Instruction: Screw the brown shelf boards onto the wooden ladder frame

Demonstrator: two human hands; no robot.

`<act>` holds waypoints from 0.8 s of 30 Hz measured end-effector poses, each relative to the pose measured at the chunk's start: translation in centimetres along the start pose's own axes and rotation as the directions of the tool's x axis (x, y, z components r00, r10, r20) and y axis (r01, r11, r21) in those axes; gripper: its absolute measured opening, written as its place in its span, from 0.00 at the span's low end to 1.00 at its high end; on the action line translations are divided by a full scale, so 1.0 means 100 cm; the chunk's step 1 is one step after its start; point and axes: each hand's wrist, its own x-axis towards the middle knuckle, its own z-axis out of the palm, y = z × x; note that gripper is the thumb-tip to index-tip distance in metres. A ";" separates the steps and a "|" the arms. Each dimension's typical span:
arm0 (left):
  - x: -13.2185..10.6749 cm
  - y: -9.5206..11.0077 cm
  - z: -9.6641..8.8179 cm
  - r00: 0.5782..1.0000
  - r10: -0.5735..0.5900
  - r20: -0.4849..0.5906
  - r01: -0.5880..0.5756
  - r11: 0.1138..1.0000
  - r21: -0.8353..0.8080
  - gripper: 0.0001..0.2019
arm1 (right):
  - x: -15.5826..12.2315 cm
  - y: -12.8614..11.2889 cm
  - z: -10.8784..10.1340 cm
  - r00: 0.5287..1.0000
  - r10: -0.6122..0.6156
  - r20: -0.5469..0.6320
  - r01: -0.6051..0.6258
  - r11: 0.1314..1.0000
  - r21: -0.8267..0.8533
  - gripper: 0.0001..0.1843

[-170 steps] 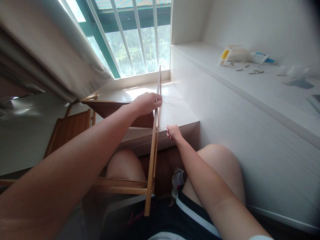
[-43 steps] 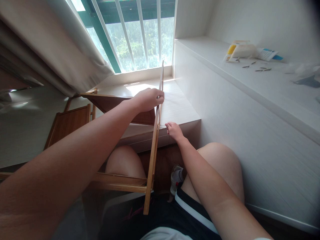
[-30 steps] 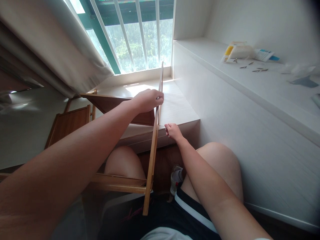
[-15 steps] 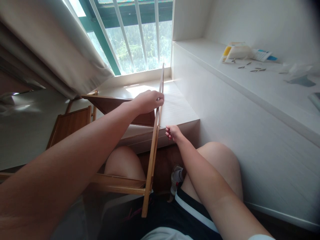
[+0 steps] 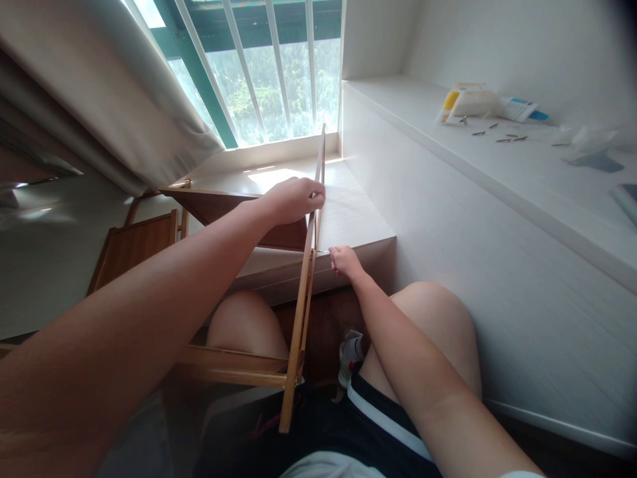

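Observation:
My left hand [image 5: 297, 199] is closed around the upper part of a long wooden side frame [image 5: 301, 299], which slants from near the window down to my lap. To the right of that frame, my right hand [image 5: 344, 260] is closed with its fingers pinched on a thin metal rod [image 5: 322, 251]. The rod's far end meets the frame's side; its tip is too small to make out. A wooden panel [image 5: 213, 211] and a lower wooden crossbar [image 5: 233, 367] stretch left from the frame, partly behind my left forearm.
On the white ledge [image 5: 418, 109] at the right lie several small metal screws [image 5: 512, 139], an open plastic packet [image 5: 465, 103] and a blue-and-white packet [image 5: 522, 109]. Another wooden panel [image 5: 137, 249] stands at the left. A curtain [image 5: 114, 86] hangs beside the barred window [image 5: 269, 79].
My right hand has turned slightly at the wrist, its fingers now more tucked in, with the rod still at the frame. My left hand keeps its hold. The view has shifted a little.

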 end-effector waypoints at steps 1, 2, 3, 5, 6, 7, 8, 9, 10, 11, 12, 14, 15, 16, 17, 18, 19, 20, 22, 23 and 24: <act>0.000 0.000 0.000 1.000 0.002 -0.002 -0.002 1.000 -0.003 0.12 | 0.000 0.001 0.000 1.000 -0.013 -0.005 0.013 1.000 -0.013 0.22; 0.000 -0.001 0.000 1.000 0.003 -0.003 -0.003 1.000 -0.006 0.12 | 0.000 0.001 0.000 1.000 -0.022 -0.011 0.021 1.000 -0.020 0.23; 0.000 -0.001 0.000 1.000 0.003 -0.005 -0.003 1.000 -0.009 0.12 | 0.000 0.001 -0.001 0.999 -0.031 -0.014 0.031 0.999 -0.028 0.23; 0.000 -0.002 0.000 1.000 0.006 -0.007 -0.006 1.000 -0.012 0.12 | -0.001 0.000 -0.002 0.998 -0.062 -0.021 0.061 0.996 -0.065 0.22; 0.000 -0.003 0.000 1.000 0.006 -0.007 -0.007 1.000 -0.014 0.12 | -0.002 -0.001 -0.003 0.996 -0.083 -0.025 0.080 0.992 -0.094 0.22; 0.001 -0.003 0.000 1.000 0.006 -0.006 -0.006 1.000 -0.016 0.12 | -0.003 -0.002 -0.004 0.994 -0.103 -0.031 0.099 0.987 -0.127 0.22; 0.001 -0.004 0.000 1.000 0.008 -0.004 -0.008 1.000 -0.018 0.11 | -0.003 -0.003 -0.005 0.992 -0.123 -0.038 0.115 0.980 -0.162 0.22; 0.001 -0.004 0.000 1.000 0.010 -0.004 -0.010 1.000 -0.019 0.11 | -0.004 -0.003 -0.005 0.989 -0.138 -0.045 0.127 0.973 -0.193 0.22; 0.001 -0.005 0.000 1.000 0.012 -0.004 -0.012 1.000 -0.020 0.11 | -0.004 -0.003 -0.006 0.988 -0.147 -0.052 0.132 0.967 -0.217 0.22; 0.001 -0.005 0.000 1.000 0.013 -0.005 -0.013 1.000 -0.020 0.11 | -0.004 -0.003 -0.006 0.987 -0.153 -0.055 0.136 0.962 -0.235 0.22; 0.002 -0.005 0.000 1.000 0.013 -0.007 -0.013 1.000 -0.021 0.11 | -0.004 -0.003 -0.006 0.985 -0.160 -0.058 0.141 0.958 -0.249 0.22; 0.002 -0.005 0.000 1.000 0.011 -0.007 -0.011 1.000 -0.024 0.11 | -0.004 -0.002 -0.006 0.983 -0.173 -0.057 0.153 0.952 -0.264 0.21; 0.002 -0.005 0.000 1.000 0.010 -0.005 -0.010 1.000 -0.025 0.11 | -0.004 -0.001 -0.006 0.982 -0.182 -0.055 0.162 0.950 -0.268 0.21; 0.002 -0.005 0.000 1.000 0.010 -0.002 -0.010 1.000 -0.027 0.11 | -0.004 -0.001 -0.006 0.980 -0.192 -0.051 0.171 0.948 -0.270 0.20; 0.002 -0.005 -0.001 1.000 0.011 -0.001 -0.011 1.000 -0.029 0.11 | -0.004 0.000 -0.007 0.978 -0.203 -0.050 0.182 0.945 -0.271 0.20; 0.002 -0.005 -0.001 1.000 0.013 0.001 -0.013 0.999 -0.031 0.11 | -0.005 0.000 -0.007 0.975 -0.216 -0.049 0.195 0.942 -0.272 0.20; 0.002 -0.005 0.000 1.000 0.015 0.002 -0.015 0.999 -0.032 0.11 | -0.005 -0.001 -0.007 0.972 -0.230 -0.048 0.209 0.939 -0.273 0.20; 0.002 -0.005 0.000 1.000 0.015 0.003 -0.015 0.999 -0.033 0.11 | -0.006 -0.001 -0.008 0.969 -0.244 -0.047 0.223 0.935 -0.274 0.20; 0.002 -0.006 0.000 1.000 0.015 0.003 -0.015 0.999 -0.033 0.11 | -0.007 -0.002 -0.009 0.962 -0.270 -0.048 0.246 0.928 -0.278 0.20; 0.002 -0.006 0.000 1.000 0.014 0.003 -0.014 0.999 -0.032 0.12 | -0.008 -0.003 -0.009 0.959 -0.278 -0.050 0.253 0.926 -0.279 0.20; 0.002 -0.006 0.000 1.000 0.013 0.002 -0.013 0.999 -0.030 0.12 | -0.009 -0.003 -0.009 0.958 -0.281 -0.055 0.256 0.926 -0.279 0.20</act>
